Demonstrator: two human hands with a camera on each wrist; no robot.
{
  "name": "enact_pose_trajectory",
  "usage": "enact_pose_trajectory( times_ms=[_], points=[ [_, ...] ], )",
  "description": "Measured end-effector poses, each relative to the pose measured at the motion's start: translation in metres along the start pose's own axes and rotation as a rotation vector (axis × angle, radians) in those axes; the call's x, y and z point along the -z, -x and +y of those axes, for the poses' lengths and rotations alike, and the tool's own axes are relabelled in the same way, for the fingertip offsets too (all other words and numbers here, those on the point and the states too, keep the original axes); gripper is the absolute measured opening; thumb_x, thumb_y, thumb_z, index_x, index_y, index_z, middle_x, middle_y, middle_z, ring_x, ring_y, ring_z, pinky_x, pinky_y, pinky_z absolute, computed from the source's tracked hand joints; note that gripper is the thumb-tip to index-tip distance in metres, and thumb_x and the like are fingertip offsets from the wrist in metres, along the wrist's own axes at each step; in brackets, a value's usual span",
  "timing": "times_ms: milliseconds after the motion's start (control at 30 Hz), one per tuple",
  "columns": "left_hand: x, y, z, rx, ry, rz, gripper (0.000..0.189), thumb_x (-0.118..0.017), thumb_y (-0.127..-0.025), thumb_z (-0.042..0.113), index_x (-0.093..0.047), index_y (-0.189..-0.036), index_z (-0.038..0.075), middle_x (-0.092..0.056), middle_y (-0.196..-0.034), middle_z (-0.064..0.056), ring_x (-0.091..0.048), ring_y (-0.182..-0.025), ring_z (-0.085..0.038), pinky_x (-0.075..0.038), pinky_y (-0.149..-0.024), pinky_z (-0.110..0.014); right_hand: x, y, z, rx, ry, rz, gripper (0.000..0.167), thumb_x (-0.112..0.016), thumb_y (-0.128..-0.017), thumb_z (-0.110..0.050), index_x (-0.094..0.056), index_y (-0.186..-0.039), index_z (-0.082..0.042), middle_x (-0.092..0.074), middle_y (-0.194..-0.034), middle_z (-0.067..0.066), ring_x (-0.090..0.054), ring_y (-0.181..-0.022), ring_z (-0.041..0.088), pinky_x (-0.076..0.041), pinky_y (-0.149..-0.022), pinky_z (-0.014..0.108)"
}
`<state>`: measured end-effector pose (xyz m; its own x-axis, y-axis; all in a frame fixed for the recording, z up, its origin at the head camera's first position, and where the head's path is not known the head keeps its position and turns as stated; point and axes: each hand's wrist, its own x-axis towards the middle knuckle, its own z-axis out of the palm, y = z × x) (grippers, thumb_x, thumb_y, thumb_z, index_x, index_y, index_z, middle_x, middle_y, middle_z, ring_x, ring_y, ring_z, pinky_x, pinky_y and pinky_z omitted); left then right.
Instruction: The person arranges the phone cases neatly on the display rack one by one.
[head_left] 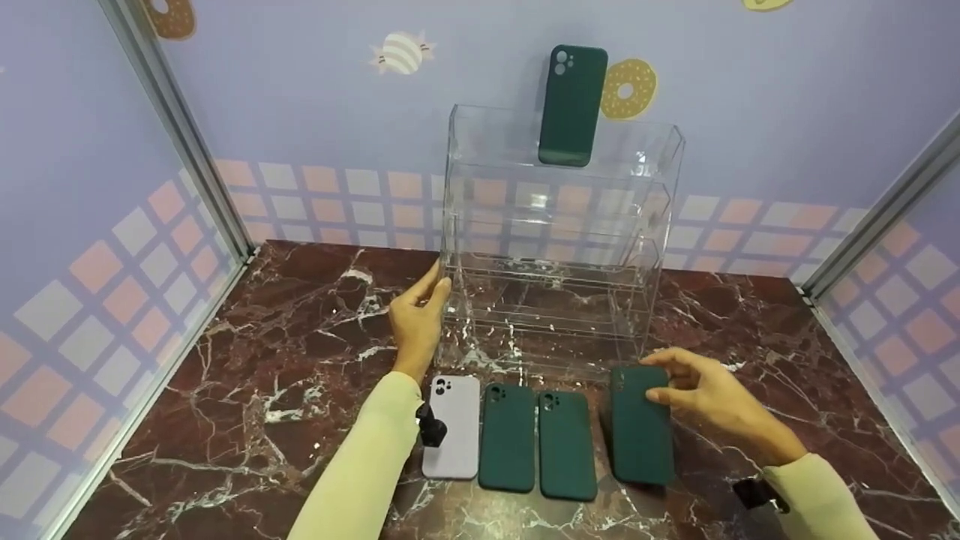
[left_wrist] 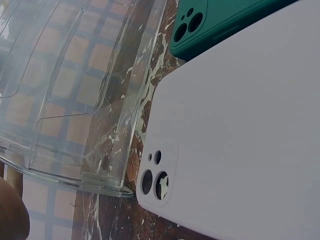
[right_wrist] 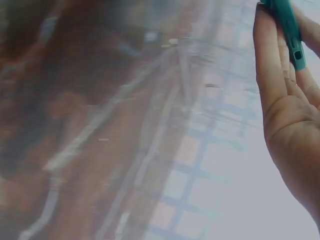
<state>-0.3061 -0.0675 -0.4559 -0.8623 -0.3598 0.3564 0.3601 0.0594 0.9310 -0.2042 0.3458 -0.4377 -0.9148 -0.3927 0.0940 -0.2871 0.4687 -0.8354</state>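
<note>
My right hand [head_left: 694,386] grips a dark green phone case [head_left: 643,427] by its upper right edge, thumb on its face. In the right wrist view that case [right_wrist: 289,30] shows edge-on between thumb and fingers. My left hand [head_left: 418,322] touches the left side of a clear tiered display rack [head_left: 555,319] with fairly straight fingers and thumb. Below the rack lie a white phone case [head_left: 452,427] and two green phone cases, one in the middle [head_left: 508,439] and one to its right [head_left: 568,446]. Another green case [head_left: 574,109] stands upright in the rack's top tier.
The rack stands on a dark red marbled table [head_left: 300,405]. Behind it rises a lilac wall [head_left: 315,97] with checks and sweets, and walls with metal edge strips flank both sides. A black wrist camera [head_left: 430,426] sits over the white case.
</note>
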Motion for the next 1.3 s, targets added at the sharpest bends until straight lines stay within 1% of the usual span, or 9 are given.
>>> enact_pose_trajectory(
  times_ms=[133,200,367,467,567,733,1033,1133,1300],
  points=[
    [0.000,0.000,-0.001,0.000,-0.004,0.003,0.033,-0.078,-0.099,0.013,-0.077,-0.132,0.016,-0.080,-0.099,-0.007,-0.065,-0.072,-0.025,-0.046,-0.055,-0.019,0.004,-0.004,-0.016,0.085,-0.018,0.020,0.040,-0.073,-0.100,-0.001,-0.063,-0.138,0.002,-0.071,-0.090,0.013,-0.068,-0.072,0.016,-0.061,-0.061,0.031],
    [0.000,-0.001,-0.001,-0.006,0.003,0.007,0.033,-0.078,-0.099,0.012,-0.077,-0.132,0.015,-0.081,-0.100,-0.007,-0.070,-0.079,-0.028,-0.050,-0.060,-0.019,0.006,-0.007,-0.024,0.123,-0.033,0.044,0.040,-0.071,-0.100,0.003,-0.062,-0.139,0.002,-0.072,-0.095,0.016,-0.071,-0.076,0.016,-0.063,-0.064,0.034],
    [0.000,0.000,-0.002,-0.004,0.023,0.014,0.033,-0.078,-0.098,0.009,-0.077,-0.130,0.012,-0.081,-0.104,-0.009,-0.074,-0.086,-0.019,-0.058,-0.073,-0.021,0.008,-0.022,-0.044,0.214,-0.046,0.173,0.045,-0.071,-0.094,0.014,-0.063,-0.138,0.005,-0.071,-0.095,0.018,-0.073,-0.076,0.022,-0.064,-0.065,0.032],
    [0.000,0.000,-0.002,0.005,0.022,0.013,0.032,-0.079,-0.098,0.009,-0.077,-0.130,0.012,-0.081,-0.105,-0.009,-0.073,-0.085,-0.013,-0.058,-0.074,-0.022,0.012,-0.033,-0.057,0.233,-0.031,0.270,0.047,-0.073,-0.091,0.016,-0.064,-0.136,0.005,-0.070,-0.091,0.015,-0.068,-0.069,0.020,-0.060,-0.059,0.028],
    [-0.001,0.000,-0.002,0.005,0.023,0.010,0.032,-0.079,-0.098,0.009,-0.077,-0.129,0.012,-0.080,-0.110,-0.011,-0.073,-0.087,-0.012,-0.059,-0.077,-0.022,0.017,-0.045,-0.071,0.229,-0.031,0.343,0.045,-0.074,-0.091,0.015,-0.064,-0.133,0.006,-0.071,-0.093,0.013,-0.066,-0.069,0.017,-0.057,-0.057,0.025],
    [-0.001,0.000,-0.002,0.000,0.037,0.015,0.032,-0.079,-0.097,0.008,-0.077,-0.129,0.012,-0.079,-0.113,-0.012,-0.075,-0.089,-0.014,-0.060,-0.081,-0.023,0.029,-0.068,-0.095,0.229,-0.054,0.402,0.043,-0.074,-0.093,0.010,-0.063,-0.134,0.006,-0.073,-0.100,0.011,-0.069,-0.077,0.016,-0.061,-0.068,0.026],
    [-0.001,0.001,-0.003,-0.050,-0.003,0.026,0.032,-0.079,-0.098,0.009,-0.078,-0.129,0.012,-0.079,-0.112,-0.013,-0.073,-0.087,-0.013,-0.055,-0.074,-0.019,0.049,-0.114,-0.132,0.388,-0.274,0.519,0.037,-0.073,-0.090,0.018,-0.068,-0.125,0.007,-0.076,-0.096,0.014,-0.073,-0.081,0.019,-0.063,-0.078,0.030],
    [-0.001,0.001,-0.004,-0.067,-0.010,0.026,0.032,-0.079,-0.098,0.009,-0.078,-0.129,0.012,-0.079,-0.113,-0.013,-0.074,-0.090,-0.016,-0.055,-0.075,-0.019,0.055,-0.126,-0.142,0.403,-0.316,0.542,0.035,-0.074,-0.090,0.017,-0.071,-0.122,0.005,-0.077,-0.097,0.014,-0.074,-0.082,0.020,-0.063,-0.079,0.031],
    [-0.001,0.000,-0.003,-0.058,-0.006,0.029,0.032,-0.079,-0.098,0.010,-0.078,-0.129,0.013,-0.079,-0.111,-0.009,-0.076,-0.095,-0.018,-0.058,-0.081,-0.021,0.063,-0.145,-0.159,0.396,-0.379,0.548,0.033,-0.074,-0.090,0.016,-0.073,-0.120,0.002,-0.077,-0.098,0.014,-0.073,-0.086,0.023,-0.063,-0.081,0.032]
  ],
)
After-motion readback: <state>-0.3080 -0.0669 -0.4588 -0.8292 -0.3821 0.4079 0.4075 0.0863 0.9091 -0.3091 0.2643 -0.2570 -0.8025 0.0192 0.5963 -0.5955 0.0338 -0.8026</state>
